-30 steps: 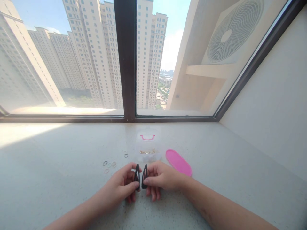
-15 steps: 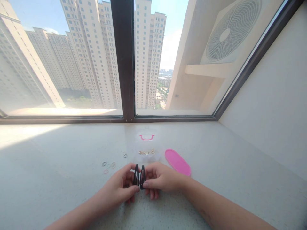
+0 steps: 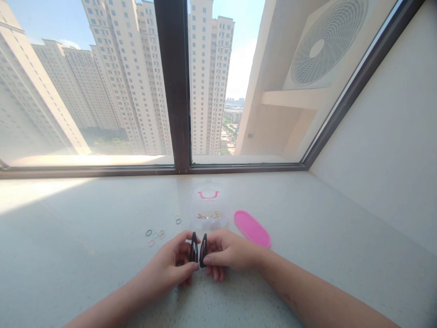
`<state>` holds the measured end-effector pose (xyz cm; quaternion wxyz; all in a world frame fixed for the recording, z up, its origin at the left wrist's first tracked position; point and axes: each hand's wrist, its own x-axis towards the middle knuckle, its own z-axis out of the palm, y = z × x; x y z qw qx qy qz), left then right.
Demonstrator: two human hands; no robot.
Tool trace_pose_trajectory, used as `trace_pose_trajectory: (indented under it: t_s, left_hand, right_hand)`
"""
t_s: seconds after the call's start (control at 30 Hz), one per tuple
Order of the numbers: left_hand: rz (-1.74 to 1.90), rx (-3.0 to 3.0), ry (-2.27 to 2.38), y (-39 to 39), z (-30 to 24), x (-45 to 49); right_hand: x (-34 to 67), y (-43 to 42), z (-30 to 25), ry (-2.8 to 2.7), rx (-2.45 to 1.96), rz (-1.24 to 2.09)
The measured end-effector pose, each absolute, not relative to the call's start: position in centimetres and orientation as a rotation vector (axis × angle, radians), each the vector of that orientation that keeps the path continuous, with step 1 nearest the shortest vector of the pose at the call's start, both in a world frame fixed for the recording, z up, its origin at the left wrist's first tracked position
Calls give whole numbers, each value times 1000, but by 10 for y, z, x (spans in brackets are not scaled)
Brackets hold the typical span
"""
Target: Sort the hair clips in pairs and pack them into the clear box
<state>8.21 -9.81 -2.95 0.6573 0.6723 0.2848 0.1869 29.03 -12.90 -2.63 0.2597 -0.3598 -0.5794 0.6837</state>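
From afar I see a bare left hand (image 3: 177,264) and right hand (image 3: 232,252), uncovered forearms (image 3: 126,289), and faint marks (image 3: 289,297) on the right one.

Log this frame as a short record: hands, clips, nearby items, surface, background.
Left hand: pinches a black clip
Right hand: pinches another black clip
Clips: side by side, narrow gap between
Beyond hands: clear case, pink handle, gold pieces seemingly inside
Right of case: pink oval piece
Left of case: small rings, scattered
Surface: pale sill
Background: window
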Motion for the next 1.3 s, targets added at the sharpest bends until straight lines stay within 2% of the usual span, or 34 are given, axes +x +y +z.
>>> trace_pose_trajectory:
  t_s: [1.3]
  left_hand:
    - [422,1559,690,-99,-23,82]
  right_hand:
    - [292,-129,-26,-1628,-964,1879]
